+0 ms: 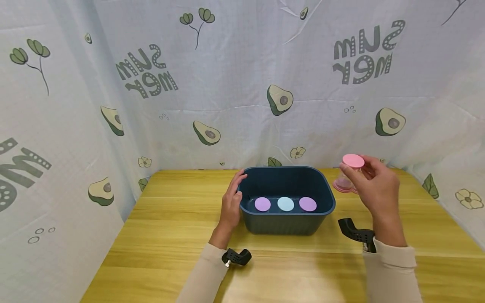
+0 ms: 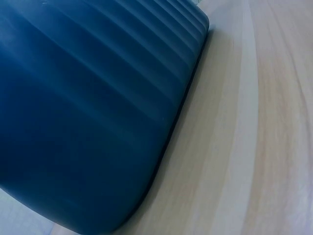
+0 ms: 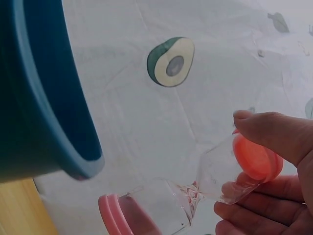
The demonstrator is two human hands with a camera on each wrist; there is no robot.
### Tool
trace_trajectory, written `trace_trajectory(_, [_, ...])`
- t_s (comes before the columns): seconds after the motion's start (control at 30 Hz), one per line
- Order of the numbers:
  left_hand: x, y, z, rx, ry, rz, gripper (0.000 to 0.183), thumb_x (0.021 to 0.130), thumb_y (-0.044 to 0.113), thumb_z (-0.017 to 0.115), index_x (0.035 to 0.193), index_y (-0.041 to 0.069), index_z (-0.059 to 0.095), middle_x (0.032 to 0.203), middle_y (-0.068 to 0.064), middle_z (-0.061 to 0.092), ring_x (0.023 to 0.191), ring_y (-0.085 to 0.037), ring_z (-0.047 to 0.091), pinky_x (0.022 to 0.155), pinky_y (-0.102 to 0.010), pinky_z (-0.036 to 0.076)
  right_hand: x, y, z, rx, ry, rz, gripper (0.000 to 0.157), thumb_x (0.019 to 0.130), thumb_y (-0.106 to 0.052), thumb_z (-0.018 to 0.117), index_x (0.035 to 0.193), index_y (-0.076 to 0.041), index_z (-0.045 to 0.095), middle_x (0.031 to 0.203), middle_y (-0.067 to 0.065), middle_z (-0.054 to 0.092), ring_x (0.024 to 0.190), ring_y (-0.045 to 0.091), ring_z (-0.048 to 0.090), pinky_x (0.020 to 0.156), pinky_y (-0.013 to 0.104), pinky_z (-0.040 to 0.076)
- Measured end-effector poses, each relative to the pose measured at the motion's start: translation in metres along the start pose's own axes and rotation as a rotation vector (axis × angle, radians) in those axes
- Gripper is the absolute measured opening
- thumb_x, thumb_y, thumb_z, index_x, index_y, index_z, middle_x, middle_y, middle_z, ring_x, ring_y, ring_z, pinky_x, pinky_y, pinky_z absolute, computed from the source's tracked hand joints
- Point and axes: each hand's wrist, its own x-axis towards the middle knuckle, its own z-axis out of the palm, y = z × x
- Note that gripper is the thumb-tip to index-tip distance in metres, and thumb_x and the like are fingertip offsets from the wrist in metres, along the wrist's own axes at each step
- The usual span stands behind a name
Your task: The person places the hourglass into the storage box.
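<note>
Hourglass point(image 3: 191, 193) of clear material with pink end caps, tilted, held by the right hand point(image 1: 379, 185) just right of the tub; the thumb and fingers close around its upper cap point(image 1: 353, 161), while the lower cap point(image 1: 342, 187) points down and toward the tub. Whether the lower cap touches the desk cannot be told. The dark blue tub point(image 1: 280, 225), rounded at the corners and ribbed along the outside, stands on the desk point(image 1: 170, 219). The left hand point(image 1: 230, 206) rests against its left end, fingers extended along the rim and holding no separate object. Inside the tub, three round discs form a row near the front wall: a left purple disc point(image 1: 262, 204), a light blue disc point(image 1: 286, 204) and a right purple disc point(image 1: 307, 204). Beige sleeves point(image 1: 392, 269) and black wrist mounts point(image 1: 356, 232) appear on both arms. Pale fabric point(image 1: 242, 139) printed with avocados, flowers and mirrored lettering hangs behind.
</note>
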Motion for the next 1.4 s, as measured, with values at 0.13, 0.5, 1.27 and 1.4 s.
trace_trajectory(0.13, [0.0,-0.001,0.0,0.0,0.0,0.006,0.051,0.092,0.018,0.029,0.138,0.008,0.049,0.152,-0.005,0.037,0.142,-0.02,0.031,0.112,-0.051,0.027,-0.002,-0.005,0.004,0.007,-0.009,-0.045,0.059,0.083,-0.032,0.074,0.134,-0.007,0.056,0.128,0.012,0.06,0.119,0.026,0.057,0.095,0.018,0.043])
trace_trajectory(0.5, [0.001,-0.002,-0.002,-0.014,-0.003,0.014,0.05,0.094,0.019,0.029,0.14,0.011,0.048,0.152,-0.007,0.037,0.142,-0.019,0.03,0.112,-0.05,0.027,-0.004,-0.013,0.005,0.012,-0.008,-0.059,0.06,0.083,-0.031,0.074,0.134,-0.007,0.056,0.129,0.013,0.06,0.12,0.028,0.056,0.095,0.019,0.043])
trace_trajectory(1.27, [0.003,0.041,-0.011,-0.049,-0.017,0.009,0.048,0.088,-0.002,0.03,0.132,-0.011,0.047,0.147,-0.027,0.038,0.138,-0.041,0.033,0.11,-0.056,0.026,-0.012,-0.038,0.026,0.063,-0.173,-0.154,0.054,0.084,-0.034,0.073,0.128,-0.005,0.059,0.12,0.012,0.062,0.106,0.017,0.06,0.083,0.007,0.044])
trace_trajectory(1.4, [0.003,0.039,-0.012,-0.053,-0.024,0.026,0.048,0.089,-0.003,0.03,0.133,-0.01,0.047,0.147,-0.026,0.038,0.138,-0.04,0.033,0.111,-0.055,0.025,-0.015,-0.041,0.032,0.07,-0.205,-0.157,0.056,0.085,-0.035,0.072,0.129,-0.005,0.058,0.121,0.014,0.062,0.105,0.018,0.06,0.084,0.008,0.045])
